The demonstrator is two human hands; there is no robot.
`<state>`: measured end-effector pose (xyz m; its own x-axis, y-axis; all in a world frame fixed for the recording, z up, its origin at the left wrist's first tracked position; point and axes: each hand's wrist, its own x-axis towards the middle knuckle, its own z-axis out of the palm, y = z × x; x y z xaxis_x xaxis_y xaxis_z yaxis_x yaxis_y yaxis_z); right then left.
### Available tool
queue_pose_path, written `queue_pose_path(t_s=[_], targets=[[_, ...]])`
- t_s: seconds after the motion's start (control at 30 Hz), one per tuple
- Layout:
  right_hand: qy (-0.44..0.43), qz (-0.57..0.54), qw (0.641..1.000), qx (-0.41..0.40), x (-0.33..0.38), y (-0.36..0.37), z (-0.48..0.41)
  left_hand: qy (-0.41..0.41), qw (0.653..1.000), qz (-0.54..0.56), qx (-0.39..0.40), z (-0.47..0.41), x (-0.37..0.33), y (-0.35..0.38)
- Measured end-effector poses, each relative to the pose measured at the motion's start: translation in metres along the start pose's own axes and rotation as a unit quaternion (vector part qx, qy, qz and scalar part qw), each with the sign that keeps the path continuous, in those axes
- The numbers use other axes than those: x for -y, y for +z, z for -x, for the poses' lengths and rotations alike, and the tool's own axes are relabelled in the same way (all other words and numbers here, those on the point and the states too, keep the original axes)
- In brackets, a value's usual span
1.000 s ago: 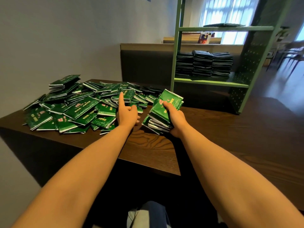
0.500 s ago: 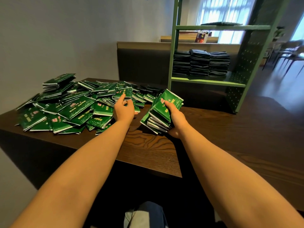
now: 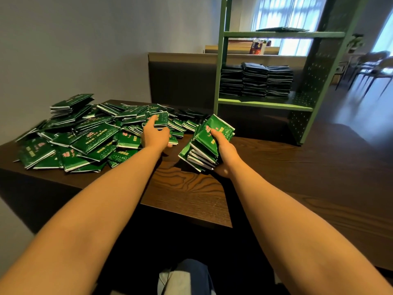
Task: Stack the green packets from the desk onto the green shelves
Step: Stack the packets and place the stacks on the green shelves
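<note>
right hand [image 3: 226,154] grips flat glossy packets [image 3: 205,143]

No words are showing clearly enough to read. The green packets [image 3: 95,138] on the counter [image 3: 187,188] are carrying pink marks and pale lines of writing on their fronts, but the letters are looking too small and blurry. The top of the stack [image 3: 204,150] in the right hand [image 3: 226,151] is showing the same pink marks. A far box [image 3: 257,47] behind the green shelves [image 3: 265,103] is showing red and blue print, also unreadable.
</note>
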<state>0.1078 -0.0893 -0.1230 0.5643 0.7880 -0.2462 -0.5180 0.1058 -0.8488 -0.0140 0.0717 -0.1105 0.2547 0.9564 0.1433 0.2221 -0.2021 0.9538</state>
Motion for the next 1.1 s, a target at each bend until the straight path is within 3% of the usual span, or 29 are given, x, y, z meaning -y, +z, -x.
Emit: queue_pose_path(t_s=[0.13,0.37,0.53,0.7,1.0,1.1], targets=[[0.003,-0.002,1.0,0.003,-0.001,0.0,-0.002,0.034,0.951,-0.306,0.004,-0.007,-0.013,-0.004],[0.001,-0.005,1.0,0.009,-0.002,-0.002,-0.005,0.127,0.865,-0.485,-0.019,-0.009,-0.012,-0.015],[-0.003,-0.004,1.0,0.003,-0.003,-0.004,-0.009,0.251,0.83,-0.497,-0.039,0.009,-0.008,-0.024],[-0.003,0.013,0.999,-0.037,0.0,0.0,-0.009,0.367,0.83,-0.421,-0.012,0.035,0.006,-0.024],[-0.006,-0.031,0.997,-0.067,0.022,-0.033,0.011,0.347,0.842,-0.391,0.13,0.089,0.016,-0.001],[-0.006,-0.056,0.996,-0.075,0.022,-0.048,0.016,0.323,0.871,-0.334,0.158,0.092,0.017,0.004]])
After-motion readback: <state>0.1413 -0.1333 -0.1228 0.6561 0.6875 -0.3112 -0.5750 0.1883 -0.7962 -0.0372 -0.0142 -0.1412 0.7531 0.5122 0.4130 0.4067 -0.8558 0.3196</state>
